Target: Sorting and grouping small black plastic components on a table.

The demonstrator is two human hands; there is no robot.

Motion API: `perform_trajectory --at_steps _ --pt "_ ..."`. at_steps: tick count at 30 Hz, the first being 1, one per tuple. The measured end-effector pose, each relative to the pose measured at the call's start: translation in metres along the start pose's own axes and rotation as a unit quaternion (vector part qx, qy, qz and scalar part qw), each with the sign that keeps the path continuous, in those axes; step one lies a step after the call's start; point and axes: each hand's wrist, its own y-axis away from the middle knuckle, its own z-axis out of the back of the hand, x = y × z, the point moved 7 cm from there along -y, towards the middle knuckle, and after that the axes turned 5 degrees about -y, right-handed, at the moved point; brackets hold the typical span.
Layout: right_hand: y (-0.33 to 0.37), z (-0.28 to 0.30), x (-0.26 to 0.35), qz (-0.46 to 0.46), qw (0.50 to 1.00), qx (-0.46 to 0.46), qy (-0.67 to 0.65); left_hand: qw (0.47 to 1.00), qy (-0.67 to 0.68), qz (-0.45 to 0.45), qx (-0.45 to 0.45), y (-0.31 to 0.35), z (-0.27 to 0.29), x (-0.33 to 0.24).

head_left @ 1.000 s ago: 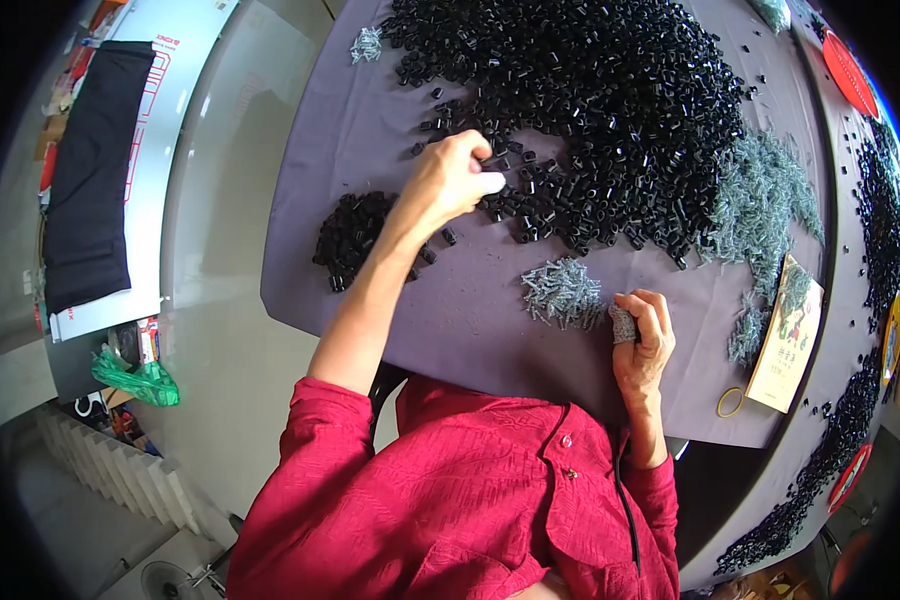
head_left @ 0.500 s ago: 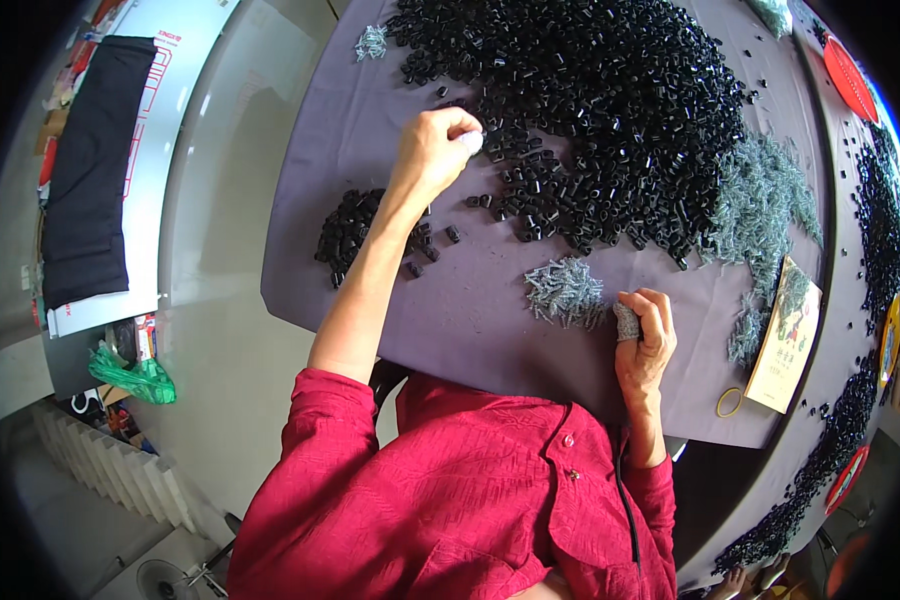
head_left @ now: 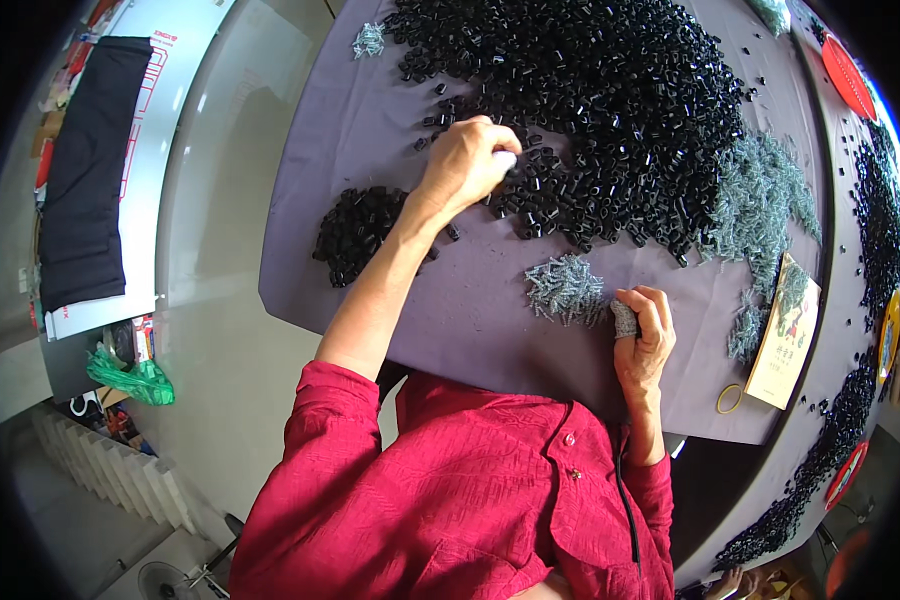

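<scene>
My left hand [head_left: 468, 165] is at the left edge of a big heap of small black tubular pieces [head_left: 610, 110]. Its fingers are bent together, with a pale wrap at a fingertip; whatever they grip is hidden. Close to the table's near edge rests my right hand [head_left: 646, 335], fingers curled and a grey wrap on one digit. I cannot make out what lies between those fingers. Just left of it is a small pile of thin grey screw-like pieces [head_left: 564, 290]. A smaller pile of black pieces [head_left: 355, 235] lies beside my left forearm.
A larger spread of grey pieces [head_left: 760, 200] borders the black heap on the right. Near it are a yellow booklet [head_left: 785, 340] and a yellow ring [head_left: 730, 399]. Another table at far right carries black pieces [head_left: 850, 420] and a red round lid [head_left: 850, 78].
My left hand has moved right and slightly down, farther over the edge of the black heap. My right hand has stayed almost still.
</scene>
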Motion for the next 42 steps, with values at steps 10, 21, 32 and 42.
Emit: perform_trajectory --at_steps 10,21,32,42 --pt "0.0 0.0 -0.001 0.005 1.0 0.001 0.003 0.997 0.05 0.057 0.016 0.015 0.013 0.019" --pt "0.0 -0.002 -0.001 0.011 1.0 0.003 0.007 1.0 -0.004 -0.022 0.002 0.016 -0.008 -0.013" --pt "-0.002 -0.002 0.002 0.022 1.0 0.01 0.006 0.994 -0.03 0.021 -0.099 -0.013 0.0 0.006" --pt "-0.001 -0.004 0.0 0.02 1.0 0.01 0.022 0.992 -0.023 -0.077 -0.094 0.004 -0.025 -0.078"
